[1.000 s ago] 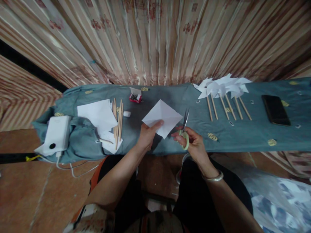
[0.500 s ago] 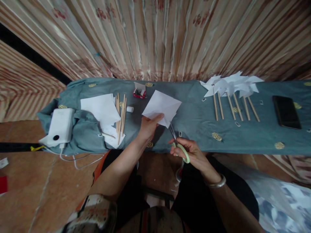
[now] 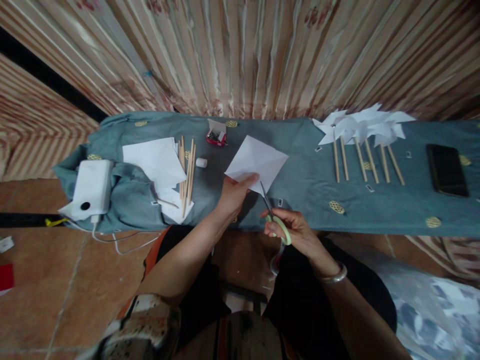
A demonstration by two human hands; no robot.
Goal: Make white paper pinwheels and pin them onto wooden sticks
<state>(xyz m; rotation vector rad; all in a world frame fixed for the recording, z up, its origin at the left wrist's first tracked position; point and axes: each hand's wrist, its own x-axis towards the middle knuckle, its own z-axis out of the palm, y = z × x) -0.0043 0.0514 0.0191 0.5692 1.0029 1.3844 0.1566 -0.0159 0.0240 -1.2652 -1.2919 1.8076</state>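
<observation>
Held out over the cloth-covered table is a square sheet of white paper [image 3: 258, 157], turned with one corner toward me. My left hand [image 3: 236, 192] pinches its near left edge, thumb on top. In my right hand [image 3: 290, 227] is a pair of scissors [image 3: 280, 230] with pale green handles, fingers through the loops. The scissor blades meet the paper's near corner, close to my left thumb. How far the blades are apart is hard to make out.
Left on the table [image 3: 300, 175] are wooden sticks [image 3: 191, 170], white paper sheets [image 3: 153, 160], a small red box [image 3: 216, 135], a white cylinder [image 3: 201, 162] and a white device [image 3: 92, 187] with a cable. Rightward lie paper pinwheels [image 3: 360, 127] on sticks and a dark phone [image 3: 447, 170].
The scissor blades have moved further into the paper's near corner. The paper has turned slightly, and the whole view has shifted a little.
</observation>
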